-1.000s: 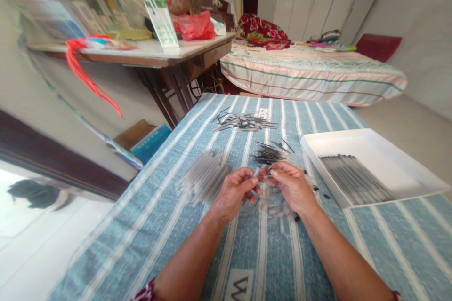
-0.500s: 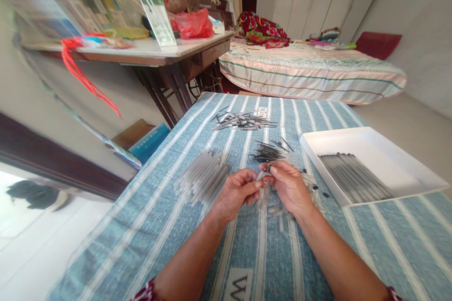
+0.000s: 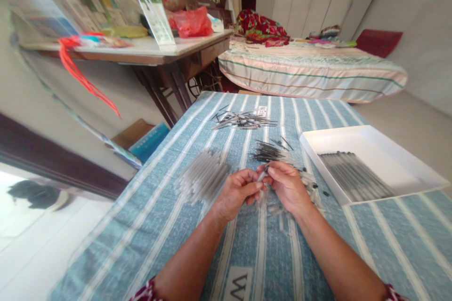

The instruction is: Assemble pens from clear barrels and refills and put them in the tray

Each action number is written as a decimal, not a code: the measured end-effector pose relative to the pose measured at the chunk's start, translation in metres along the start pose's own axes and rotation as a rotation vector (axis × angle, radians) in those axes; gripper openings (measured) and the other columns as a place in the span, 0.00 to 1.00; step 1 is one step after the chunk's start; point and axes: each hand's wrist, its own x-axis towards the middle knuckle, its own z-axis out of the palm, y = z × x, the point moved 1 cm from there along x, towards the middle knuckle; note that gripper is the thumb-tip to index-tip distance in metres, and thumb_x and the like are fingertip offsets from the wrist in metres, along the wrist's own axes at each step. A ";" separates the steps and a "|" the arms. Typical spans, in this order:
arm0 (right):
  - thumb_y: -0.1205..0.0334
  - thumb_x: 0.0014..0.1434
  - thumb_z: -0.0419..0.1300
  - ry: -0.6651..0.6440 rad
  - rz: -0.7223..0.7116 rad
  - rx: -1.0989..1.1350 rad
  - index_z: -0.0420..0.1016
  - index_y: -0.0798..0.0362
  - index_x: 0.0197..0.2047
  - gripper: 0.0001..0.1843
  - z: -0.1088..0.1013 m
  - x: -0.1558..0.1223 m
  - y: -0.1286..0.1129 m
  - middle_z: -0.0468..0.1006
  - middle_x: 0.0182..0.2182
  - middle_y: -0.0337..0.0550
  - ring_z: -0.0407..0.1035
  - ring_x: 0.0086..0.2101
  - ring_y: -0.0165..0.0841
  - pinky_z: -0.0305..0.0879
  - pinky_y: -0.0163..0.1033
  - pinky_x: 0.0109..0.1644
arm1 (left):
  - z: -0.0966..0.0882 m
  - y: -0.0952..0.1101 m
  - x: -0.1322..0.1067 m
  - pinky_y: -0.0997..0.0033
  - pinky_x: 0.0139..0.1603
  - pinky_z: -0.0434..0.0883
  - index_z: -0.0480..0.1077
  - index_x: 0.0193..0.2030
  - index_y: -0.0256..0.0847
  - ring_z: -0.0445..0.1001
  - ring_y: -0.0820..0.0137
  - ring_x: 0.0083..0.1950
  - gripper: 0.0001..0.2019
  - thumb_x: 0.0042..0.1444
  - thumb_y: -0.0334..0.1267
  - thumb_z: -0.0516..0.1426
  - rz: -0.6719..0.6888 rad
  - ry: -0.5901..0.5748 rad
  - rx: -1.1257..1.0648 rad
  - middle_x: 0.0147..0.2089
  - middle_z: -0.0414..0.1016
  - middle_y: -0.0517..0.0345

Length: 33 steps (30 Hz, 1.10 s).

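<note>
Over the table's middle, my left hand [image 3: 240, 190] is closed on a pale translucent pen barrel [image 3: 262, 177], most of it hidden by the fingers. My right hand [image 3: 287, 186] pinches its far end, where a small dark piece [image 3: 266, 168] shows between thumb and forefinger. Left of my hands lies a pile of translucent pen barrels [image 3: 203, 176]. Just beyond them are thin black pen refills [image 3: 268, 151]. Small clear pen caps [image 3: 275, 209] are scattered beneath and beside my right hand, with a few little black plugs [image 3: 326, 193] to the right.
A white box [image 3: 399, 150] at the right holds a row of pens [image 3: 353, 176] with dark ends. Farther back lies a loose heap of dark and clear refills [image 3: 243, 120]. A striped cloth [image 3: 148, 240] covers the table. Behind stand a cluttered desk [image 3: 148, 56] and a bed [image 3: 310, 68].
My right fingertips have shifted slightly left at the barrel's end, and the pale barrel shows a little more plainly. Both hands otherwise keep their places.
</note>
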 end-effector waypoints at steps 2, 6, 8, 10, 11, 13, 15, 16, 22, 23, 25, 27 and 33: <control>0.64 0.46 0.66 0.003 0.002 -0.002 0.76 0.53 0.32 0.07 0.000 0.000 0.001 0.79 0.31 0.41 0.71 0.24 0.30 0.66 0.34 0.23 | 0.000 0.000 0.000 0.82 0.16 0.55 0.66 0.31 0.35 0.64 0.81 0.19 0.08 0.48 0.36 0.60 -0.001 -0.003 0.000 0.28 0.73 0.59; 0.64 0.47 0.66 -0.011 0.001 -0.001 0.76 0.53 0.32 0.07 -0.001 0.000 0.002 0.79 0.32 0.42 0.71 0.24 0.31 0.66 0.34 0.23 | -0.001 0.000 0.000 0.82 0.16 0.55 0.66 0.32 0.35 0.64 0.81 0.19 0.09 0.48 0.36 0.60 -0.021 -0.012 -0.008 0.28 0.73 0.58; 0.63 0.47 0.66 -0.023 0.003 0.003 0.76 0.52 0.32 0.07 0.000 0.000 0.004 0.79 0.32 0.41 0.70 0.24 0.31 0.65 0.35 0.22 | -0.002 0.000 -0.001 0.82 0.16 0.55 0.66 0.32 0.35 0.65 0.81 0.19 0.09 0.48 0.37 0.60 -0.029 -0.016 -0.013 0.28 0.74 0.58; 0.62 0.47 0.66 -0.038 0.010 0.006 0.76 0.51 0.32 0.07 0.000 0.000 0.005 0.79 0.31 0.41 0.70 0.24 0.31 0.65 0.35 0.22 | -0.002 0.000 -0.001 0.82 0.15 0.55 0.66 0.32 0.36 0.65 0.80 0.19 0.09 0.49 0.38 0.60 -0.031 -0.021 -0.026 0.28 0.74 0.58; 0.62 0.47 0.65 -0.044 0.013 0.005 0.76 0.51 0.32 0.07 0.000 0.000 0.005 0.79 0.31 0.40 0.70 0.23 0.31 0.65 0.35 0.22 | -0.002 0.000 -0.001 0.82 0.15 0.54 0.66 0.32 0.36 0.65 0.80 0.19 0.09 0.49 0.38 0.60 -0.033 -0.026 -0.037 0.27 0.74 0.58; 0.62 0.47 0.65 -0.047 0.016 -0.022 0.75 0.51 0.32 0.07 0.000 0.000 0.004 0.79 0.31 0.40 0.70 0.23 0.31 0.64 0.34 0.22 | -0.002 -0.001 -0.001 0.82 0.15 0.54 0.65 0.32 0.36 0.65 0.80 0.19 0.09 0.49 0.38 0.60 -0.044 -0.039 -0.055 0.27 0.74 0.58; 0.61 0.47 0.65 -0.036 -0.003 -0.102 0.75 0.52 0.32 0.07 -0.002 0.000 0.000 0.79 0.30 0.40 0.69 0.23 0.30 0.65 0.34 0.24 | -0.002 0.000 -0.002 0.82 0.15 0.54 0.66 0.32 0.35 0.64 0.80 0.19 0.09 0.49 0.38 0.60 -0.057 -0.051 -0.054 0.28 0.74 0.57; 0.61 0.47 0.65 -0.028 -0.020 -0.163 0.75 0.52 0.32 0.07 -0.004 0.000 -0.002 0.78 0.29 0.40 0.69 0.24 0.29 0.66 0.34 0.26 | -0.002 0.000 -0.002 0.82 0.15 0.54 0.66 0.33 0.35 0.64 0.81 0.19 0.09 0.49 0.38 0.60 -0.064 -0.057 -0.045 0.28 0.74 0.57; 0.59 0.49 0.63 -0.045 -0.086 -0.498 0.74 0.54 0.30 0.07 -0.015 0.000 -0.016 0.77 0.23 0.39 0.70 0.25 0.30 0.65 0.34 0.31 | -0.003 0.002 -0.002 0.83 0.15 0.55 0.65 0.32 0.35 0.65 0.81 0.19 0.09 0.48 0.36 0.60 -0.101 -0.039 0.021 0.28 0.74 0.57; 0.60 0.49 0.63 -0.053 -0.080 -0.516 0.74 0.53 0.30 0.06 -0.016 -0.001 -0.018 0.77 0.23 0.39 0.70 0.25 0.30 0.65 0.34 0.31 | -0.003 0.002 -0.002 0.83 0.15 0.55 0.65 0.32 0.35 0.65 0.81 0.18 0.09 0.48 0.36 0.60 -0.106 -0.033 0.029 0.27 0.74 0.57; 0.60 0.50 0.63 -0.073 -0.069 -0.550 0.73 0.53 0.30 0.06 -0.018 -0.001 -0.020 0.77 0.23 0.39 0.70 0.25 0.30 0.64 0.33 0.30 | -0.003 0.002 -0.002 0.82 0.15 0.54 0.65 0.32 0.35 0.65 0.80 0.18 0.10 0.47 0.37 0.61 -0.115 -0.027 0.045 0.27 0.74 0.57; 0.60 0.50 0.62 -0.102 -0.072 -0.599 0.73 0.54 0.30 0.06 -0.018 -0.001 -0.022 0.77 0.23 0.39 0.70 0.25 0.30 0.63 0.33 0.30 | -0.002 0.003 -0.002 0.82 0.15 0.54 0.66 0.32 0.35 0.64 0.81 0.18 0.10 0.46 0.37 0.61 -0.116 -0.024 0.068 0.26 0.75 0.58; 0.61 0.50 0.61 -0.154 -0.068 -0.705 0.71 0.54 0.29 0.06 -0.017 -0.002 -0.030 0.76 0.23 0.39 0.70 0.25 0.29 0.62 0.33 0.29 | -0.001 0.005 -0.003 0.82 0.15 0.54 0.66 0.31 0.35 0.64 0.80 0.18 0.09 0.46 0.37 0.60 -0.114 -0.020 0.174 0.26 0.75 0.58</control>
